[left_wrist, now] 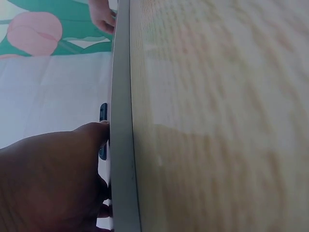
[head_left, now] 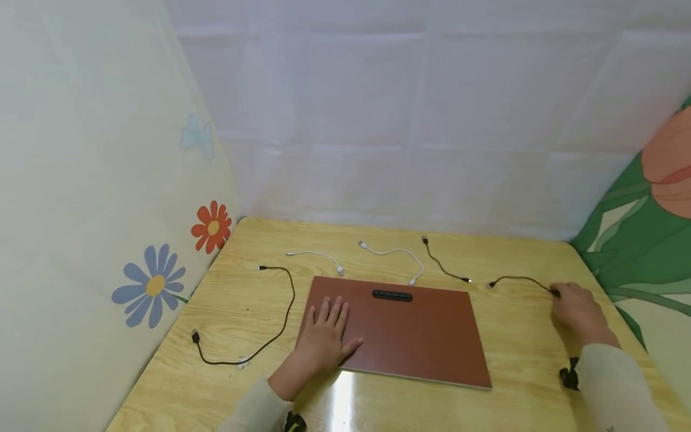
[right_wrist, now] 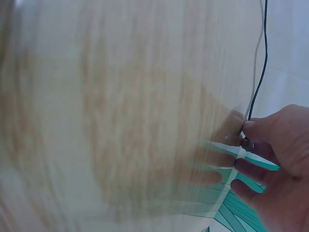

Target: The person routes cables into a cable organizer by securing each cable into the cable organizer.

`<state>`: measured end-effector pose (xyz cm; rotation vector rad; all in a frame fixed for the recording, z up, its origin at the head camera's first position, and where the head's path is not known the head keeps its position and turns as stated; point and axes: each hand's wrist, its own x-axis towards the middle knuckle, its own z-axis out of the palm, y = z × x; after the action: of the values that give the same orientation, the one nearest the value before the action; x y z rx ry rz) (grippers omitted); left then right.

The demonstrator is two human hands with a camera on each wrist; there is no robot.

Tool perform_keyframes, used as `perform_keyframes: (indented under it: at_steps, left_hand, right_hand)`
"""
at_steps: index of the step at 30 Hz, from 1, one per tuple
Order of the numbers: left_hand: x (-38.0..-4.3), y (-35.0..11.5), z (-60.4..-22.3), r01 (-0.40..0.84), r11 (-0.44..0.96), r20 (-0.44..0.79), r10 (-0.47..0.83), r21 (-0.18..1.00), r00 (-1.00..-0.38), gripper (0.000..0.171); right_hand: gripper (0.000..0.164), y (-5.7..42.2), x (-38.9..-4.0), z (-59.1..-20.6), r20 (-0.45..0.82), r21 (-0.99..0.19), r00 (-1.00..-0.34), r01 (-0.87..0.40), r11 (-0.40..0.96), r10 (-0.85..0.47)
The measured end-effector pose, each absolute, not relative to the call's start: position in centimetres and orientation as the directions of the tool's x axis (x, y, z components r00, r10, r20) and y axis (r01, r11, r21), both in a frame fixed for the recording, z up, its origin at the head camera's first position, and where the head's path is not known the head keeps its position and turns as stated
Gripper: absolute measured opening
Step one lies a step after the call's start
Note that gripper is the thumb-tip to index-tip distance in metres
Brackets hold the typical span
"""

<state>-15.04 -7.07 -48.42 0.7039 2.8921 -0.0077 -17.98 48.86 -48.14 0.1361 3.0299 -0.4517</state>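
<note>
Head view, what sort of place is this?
Probably a makeshift indoor work booth: a wood-grain table is enclosed by a creased pale backdrop and flower-printed side panels.

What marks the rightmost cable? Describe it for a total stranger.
Find the brown board on the wooden table. Go right of it, toward the table's right edge, to a thin black cable. Unlike the neighbouring black cable, it has one end pinched by the right hand.
</note>
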Motion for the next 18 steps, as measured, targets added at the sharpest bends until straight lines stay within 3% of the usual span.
perform_keyframes:
  at_steps: [18]
  left_hand:
    - [-15.11,-6.84,-48.25,0.458,0.889,-0.173,0.453,0.016,-0.874,0.083]
  right_hand:
    - [0.029,48.81,-18.15,-48.18,-0.007,-0.281,-0.998,0.055,0.958,0.055]
